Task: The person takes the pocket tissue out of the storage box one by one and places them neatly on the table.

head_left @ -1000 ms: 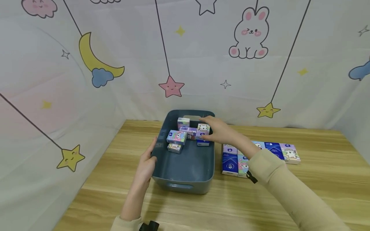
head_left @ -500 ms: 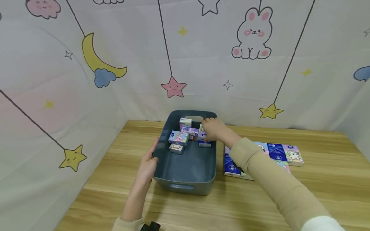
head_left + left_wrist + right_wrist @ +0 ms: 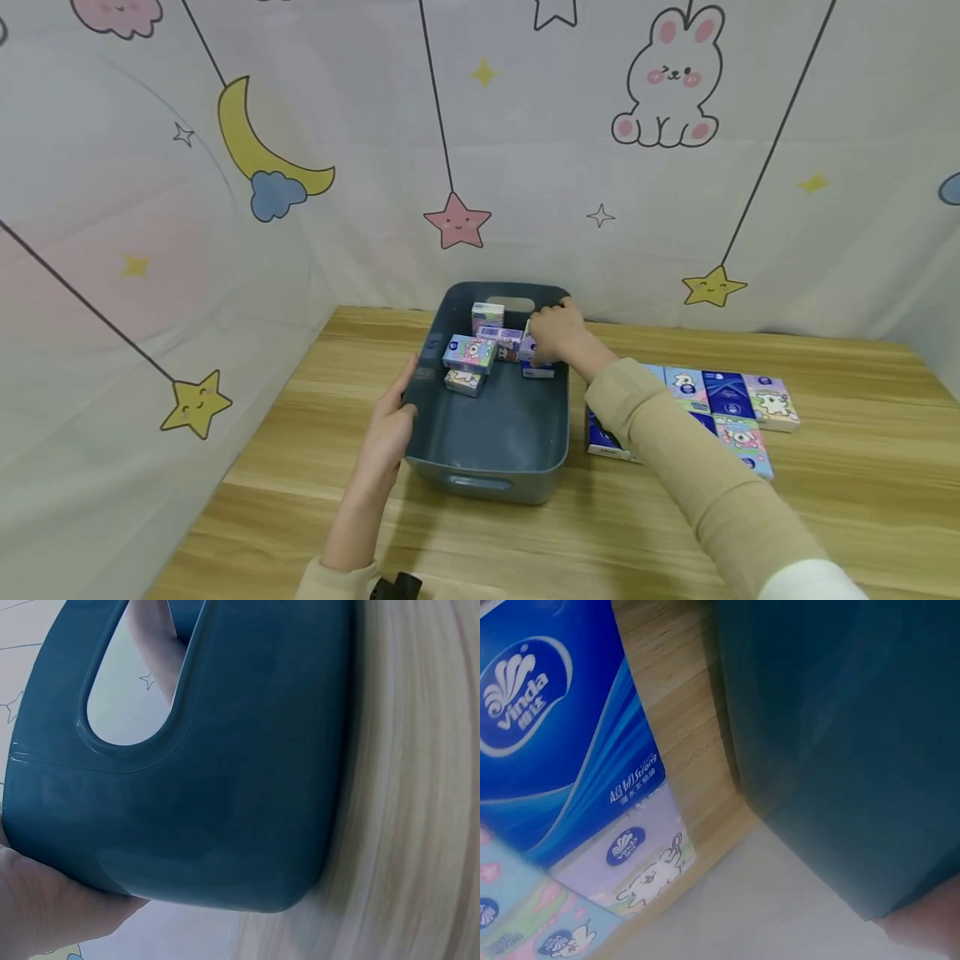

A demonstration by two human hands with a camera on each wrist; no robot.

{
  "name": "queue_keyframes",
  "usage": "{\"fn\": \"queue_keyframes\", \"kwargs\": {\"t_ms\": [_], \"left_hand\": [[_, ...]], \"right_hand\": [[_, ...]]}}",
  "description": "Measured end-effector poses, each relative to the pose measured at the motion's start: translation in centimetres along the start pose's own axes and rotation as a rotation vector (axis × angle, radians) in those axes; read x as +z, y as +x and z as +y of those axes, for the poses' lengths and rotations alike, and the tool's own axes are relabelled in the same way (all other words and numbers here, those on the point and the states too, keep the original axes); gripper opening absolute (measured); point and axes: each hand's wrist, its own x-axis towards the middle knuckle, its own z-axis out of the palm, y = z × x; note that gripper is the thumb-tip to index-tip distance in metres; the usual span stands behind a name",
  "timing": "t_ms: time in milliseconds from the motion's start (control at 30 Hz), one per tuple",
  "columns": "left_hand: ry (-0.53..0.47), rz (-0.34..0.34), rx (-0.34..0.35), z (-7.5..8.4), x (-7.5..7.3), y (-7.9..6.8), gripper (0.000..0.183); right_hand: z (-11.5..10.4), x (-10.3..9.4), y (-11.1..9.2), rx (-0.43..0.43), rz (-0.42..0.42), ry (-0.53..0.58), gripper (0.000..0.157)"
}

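Note:
A dark blue plastic storage bin (image 3: 487,433) stands on the wooden table. My left hand (image 3: 390,429) grips its left wall near the front, with the thumb at the rim; the left wrist view shows this hand (image 3: 56,904) against the bin's corner. Over the back right of the bin, my right hand (image 3: 558,333) holds a small tissue pack (image 3: 527,346), which it mostly covers. A dark blue tissue pack (image 3: 537,370) lies beneath that one. Several more tissue packs (image 3: 470,353) sit in the back left of the bin, some stacked.
Right of the bin, rows of tissue packs (image 3: 727,393) lie flat on the table (image 3: 840,467), partly hidden by my right sleeve (image 3: 675,450). A printed cloth (image 3: 525,167) hangs behind and at the sides.
My right hand has shifted over the held tissue pack toward the bin's right rim, covering more of it. The left hand keeps its hold on the bin. The head view has shifted slightly.

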Motion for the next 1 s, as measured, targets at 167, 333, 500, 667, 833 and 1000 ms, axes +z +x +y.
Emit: {"fn": "queue_keyframes", "kwargs": {"t_ms": [167,333,500,667,833,1000], "left_hand": [[0.002,0.003,-0.005,0.2,0.0,0.0,0.074],[0.002,0.008,-0.016,0.2,-0.2,-0.1,0.076],[-0.002,0.008,-0.013,0.3,-0.2,-0.1,0.075],[0.005,0.001,-0.006,0.2,0.0,0.0,0.075],[0.003,-0.004,-0.012,0.1,0.2,0.0,0.074],[-0.001,0.0,-0.003,0.0,0.2,0.0,0.075]], "right_hand": [[-0.1,-0.1,0.0,-0.008,-0.011,-0.008,0.055],[-0.3,-0.2,0.0,-0.02,-0.013,0.001,0.044],[-0.4,-0.2,-0.1,-0.018,0.0,0.008,0.048],[0.1,0.0,-0.3,-0.015,0.043,0.049,0.061],[0.7,0.4,-0.4,-0.023,0.105,0.156,0.065],[1.1,-0.1,-0.8,-0.039,0.163,0.324,0.073]]}}
